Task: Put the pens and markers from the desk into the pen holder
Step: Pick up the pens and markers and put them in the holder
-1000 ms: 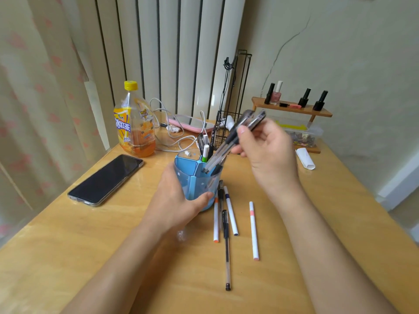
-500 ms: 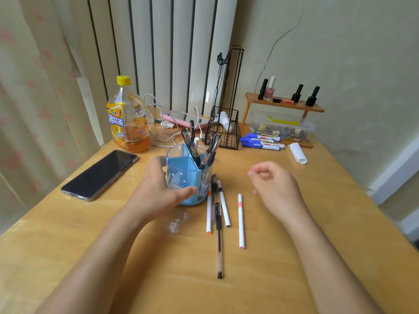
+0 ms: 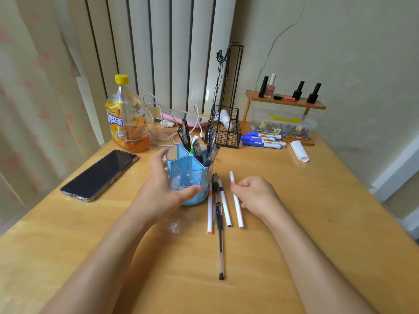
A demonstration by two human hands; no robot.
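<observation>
My left hand [image 3: 163,191] is wrapped around the blue three-part pen holder [image 3: 188,175], which stands upright with several dark pens [image 3: 197,148] in its back compartments. Just right of it, my right hand [image 3: 256,196] pinches a white pen with a pink band [image 3: 238,211] near its far end. Between hand and holder lie an orange-tipped white pen [image 3: 210,218], a white pen with a dark tip [image 3: 225,209] and a black gel pen [image 3: 220,243]. Three blue markers [image 3: 263,140] lie at the back right.
A phone [image 3: 99,174] lies at the left, with an orange drink bottle [image 3: 128,118] and white cables behind it. A wire basket [image 3: 226,130], a wooden shelf [image 3: 285,102] of small bottles, a clear plastic box [image 3: 283,125] and a white roll [image 3: 299,151] stand along the back.
My right hand dropped a bundle of dark pens into the holder, came down to the desk and closed on the pink-banded pen, which has shifted away from me. My left hand stayed on the holder.
</observation>
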